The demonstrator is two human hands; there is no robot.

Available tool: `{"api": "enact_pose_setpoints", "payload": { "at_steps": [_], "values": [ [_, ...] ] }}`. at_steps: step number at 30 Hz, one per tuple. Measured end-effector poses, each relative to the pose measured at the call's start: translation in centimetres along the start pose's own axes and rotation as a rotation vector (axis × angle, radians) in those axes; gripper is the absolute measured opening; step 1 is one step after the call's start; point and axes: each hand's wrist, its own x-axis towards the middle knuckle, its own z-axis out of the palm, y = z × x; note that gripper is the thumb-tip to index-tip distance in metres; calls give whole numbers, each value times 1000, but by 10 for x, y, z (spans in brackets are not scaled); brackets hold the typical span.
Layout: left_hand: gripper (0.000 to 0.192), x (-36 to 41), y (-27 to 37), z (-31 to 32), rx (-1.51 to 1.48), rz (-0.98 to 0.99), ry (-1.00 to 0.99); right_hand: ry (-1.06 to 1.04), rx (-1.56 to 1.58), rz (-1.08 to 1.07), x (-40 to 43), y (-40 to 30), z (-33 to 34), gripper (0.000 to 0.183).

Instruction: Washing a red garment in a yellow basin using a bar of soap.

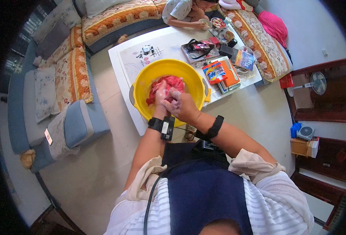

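A yellow plastic basin point(143, 70) with grey handles stands at the near edge of the white table. Inside lies a bunched, wet red cloth point(176, 80). My left hand point(161, 93), flecked with suds, rests against the cloth; its fingers are partly hidden, so its grip cannot be made out. Close beside it, my foamy right hand point(179, 103) is curled in a fist on a fold of the red cloth. Both hands are over the near half of the basin, with the wrists almost touching.
On the white table point(123, 48), a Tide detergent bag point(214, 72) lies on stacked books right of the basin. Behind are a box with black straps point(201, 48) and food bowls point(219, 23). Another person point(187, 14) sits at the far side, holding a bowl. Sofas point(120, 17) surround the table.
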Motion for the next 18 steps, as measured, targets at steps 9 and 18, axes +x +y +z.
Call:
{"api": "enact_pose_setpoints", "payload": {
  "at_steps": [9, 18],
  "values": [
    [40, -21, -8, 24, 220, 54, -269, 66, -139, 14, 10, -4, 6, 29],
    [40, -17, 8, -1, -80, -154, -238, -78, -328, 69, 24, 24, 27, 26]
  ]
}}
